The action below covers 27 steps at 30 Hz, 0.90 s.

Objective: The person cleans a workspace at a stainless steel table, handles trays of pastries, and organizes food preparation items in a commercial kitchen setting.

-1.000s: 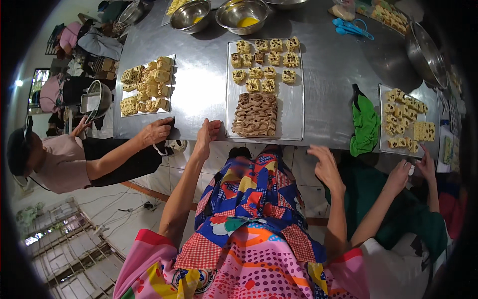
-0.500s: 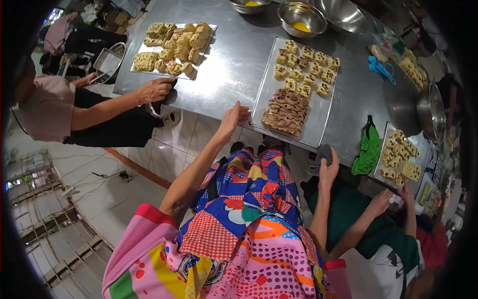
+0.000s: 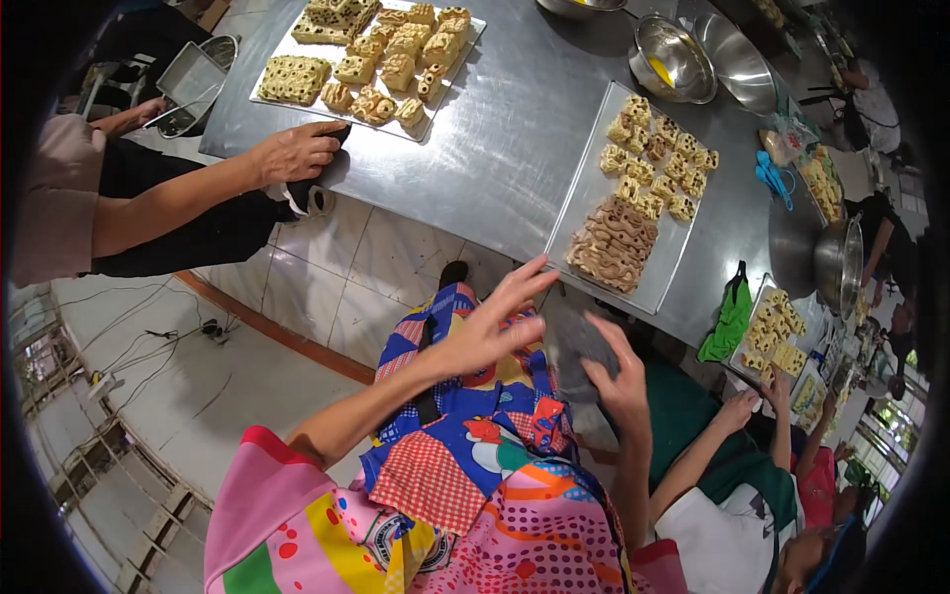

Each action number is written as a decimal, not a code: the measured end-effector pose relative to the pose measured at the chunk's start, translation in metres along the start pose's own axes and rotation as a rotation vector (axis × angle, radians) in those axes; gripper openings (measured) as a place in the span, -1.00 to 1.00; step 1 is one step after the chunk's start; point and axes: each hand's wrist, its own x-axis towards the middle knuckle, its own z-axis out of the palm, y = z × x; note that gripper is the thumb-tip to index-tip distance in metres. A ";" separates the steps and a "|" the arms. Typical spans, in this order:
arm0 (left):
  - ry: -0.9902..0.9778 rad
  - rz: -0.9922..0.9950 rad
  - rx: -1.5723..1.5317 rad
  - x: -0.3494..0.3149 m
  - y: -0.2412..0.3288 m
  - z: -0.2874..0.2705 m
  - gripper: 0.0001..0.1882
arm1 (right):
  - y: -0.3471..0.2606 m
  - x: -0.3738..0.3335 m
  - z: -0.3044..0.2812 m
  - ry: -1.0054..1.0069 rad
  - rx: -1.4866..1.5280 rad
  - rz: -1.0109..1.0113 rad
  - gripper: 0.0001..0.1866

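Note:
My left hand (image 3: 500,322) is raised in front of the table edge with its fingers spread, holding nothing. To its right, my right hand (image 3: 621,381) pinches a dark grey cloth (image 3: 577,346) between thumb and fingers; the cloth is slightly blurred. Both hands hover above my colourful patterned apron (image 3: 435,470), just short of a metal tray (image 3: 591,188) at the table's near edge. On that tray sit several yellow cake pieces with dark spots (image 3: 665,163). Nearest me on it is a block of brown-striped cake (image 3: 614,246).
Another tray of cut cake (image 3: 396,69) lies at the far left of the steel table (image 3: 505,148), near another person's hand (image 3: 297,153). Metal bowls (image 3: 673,59) stand at the back. Blue scissors (image 3: 775,180) and a green cloth (image 3: 730,315) lie rightward; a co-worker's hands (image 3: 737,411) are close by.
My left hand has left the tray's corner and moved right and toward me. My right hand has drawn back from the table edge with the grey cloth. The view has shifted.

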 end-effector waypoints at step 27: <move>0.219 0.492 1.272 0.277 -0.092 -0.105 -0.52 | 0.009 -0.046 0.055 0.178 0.754 0.335 -0.41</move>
